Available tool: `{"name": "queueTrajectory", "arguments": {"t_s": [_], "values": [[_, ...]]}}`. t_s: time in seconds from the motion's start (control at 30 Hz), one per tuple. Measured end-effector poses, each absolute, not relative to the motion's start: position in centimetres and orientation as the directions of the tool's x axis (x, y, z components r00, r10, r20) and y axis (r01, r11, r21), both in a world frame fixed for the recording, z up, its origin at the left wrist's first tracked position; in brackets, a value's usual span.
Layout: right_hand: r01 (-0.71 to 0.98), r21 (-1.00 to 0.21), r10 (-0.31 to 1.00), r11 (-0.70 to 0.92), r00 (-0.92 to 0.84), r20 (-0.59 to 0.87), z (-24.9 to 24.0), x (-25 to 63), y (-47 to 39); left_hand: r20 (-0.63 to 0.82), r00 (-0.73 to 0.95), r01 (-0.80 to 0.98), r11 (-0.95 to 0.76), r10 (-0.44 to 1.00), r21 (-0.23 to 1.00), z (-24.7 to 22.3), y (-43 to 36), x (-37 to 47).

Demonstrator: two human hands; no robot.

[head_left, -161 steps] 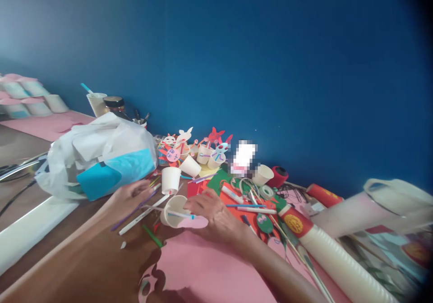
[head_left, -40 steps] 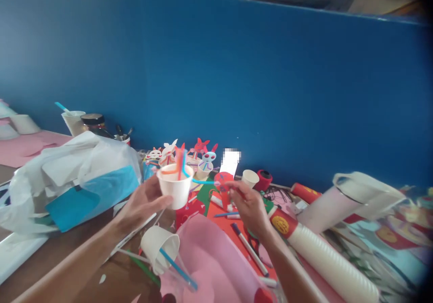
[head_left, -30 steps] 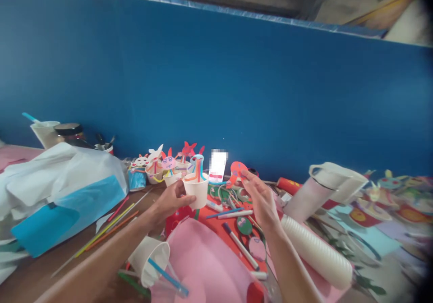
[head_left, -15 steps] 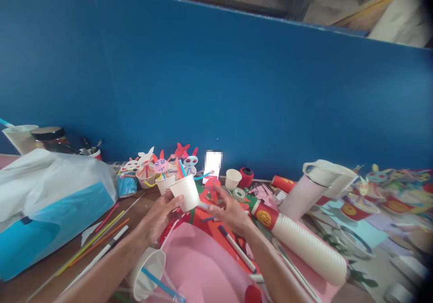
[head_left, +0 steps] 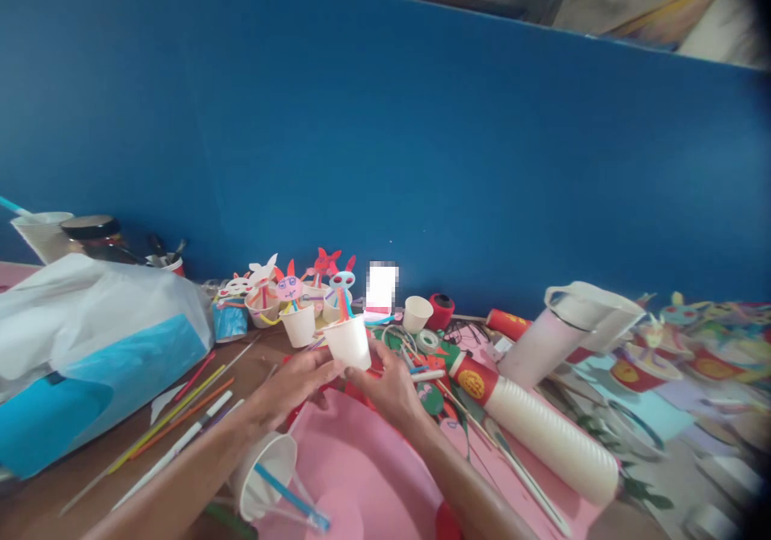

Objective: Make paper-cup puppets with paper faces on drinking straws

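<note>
A white paper cup [head_left: 349, 342], slightly tilted, is held up between my two hands. Colourful strips [head_left: 344, 305], orange and blue, show above its rim; whether they stand in this cup or behind it I cannot tell. My left hand [head_left: 308, 371] grips the cup from the left and below, thumb near its base. On the opposite side my right hand [head_left: 389, 381] is closed round it, some fingers hidden behind. Just behind stand paper cups with animal-face cutouts, among them a pink face with red ears [head_left: 290, 286] and a light blue one [head_left: 342, 281].
Stacked paper cups [head_left: 551, 435] lie at right beside a white jug [head_left: 545, 343]. A cup with a blue straw [head_left: 265, 476] lies tipped in front. Straws and pens [head_left: 174, 450] lie left, near a blue-and-white bag [head_left: 120, 371]. A blue partition [head_left: 385, 122] rises behind.
My right hand has moved left and closed on the cup, which my left hand was holding. The cup has shifted slightly right. The red piece near my right fingers is no longer visible.
</note>
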State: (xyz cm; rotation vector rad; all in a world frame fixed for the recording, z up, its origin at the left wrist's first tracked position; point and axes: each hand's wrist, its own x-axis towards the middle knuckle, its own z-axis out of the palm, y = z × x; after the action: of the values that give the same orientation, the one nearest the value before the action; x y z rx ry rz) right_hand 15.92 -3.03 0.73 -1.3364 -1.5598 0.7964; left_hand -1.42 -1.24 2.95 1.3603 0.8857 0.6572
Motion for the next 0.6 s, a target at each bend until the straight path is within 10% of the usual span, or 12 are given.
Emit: {"name": "queueTrajectory", "arguments": {"t_s": [0.17, 0.33, 0.6], "values": [[0.363, -0.908, 0.974, 0.21, 0.008, 0.228, 0.5, 16.0, -2.9, -0.061, 0.459, 0.393, -0.141, 0.886, 0.909, 5.3, -0.2, -4.7], [0.362, -0.887, 0.958, 0.287, -0.086, 0.275, 0.1, 14.8, -3.6, 0.245, -0.015, 0.18, -0.238, 0.969, 0.954, 5.6, 0.7, -5.0], [0.377, -0.869, 0.946, 0.32, -0.172, 0.274, -0.6, 13.5, -4.3, 0.121, 0.066, 0.006, -0.122, 0.99, 0.993, 4.1, 0.5, -3.2]]}}
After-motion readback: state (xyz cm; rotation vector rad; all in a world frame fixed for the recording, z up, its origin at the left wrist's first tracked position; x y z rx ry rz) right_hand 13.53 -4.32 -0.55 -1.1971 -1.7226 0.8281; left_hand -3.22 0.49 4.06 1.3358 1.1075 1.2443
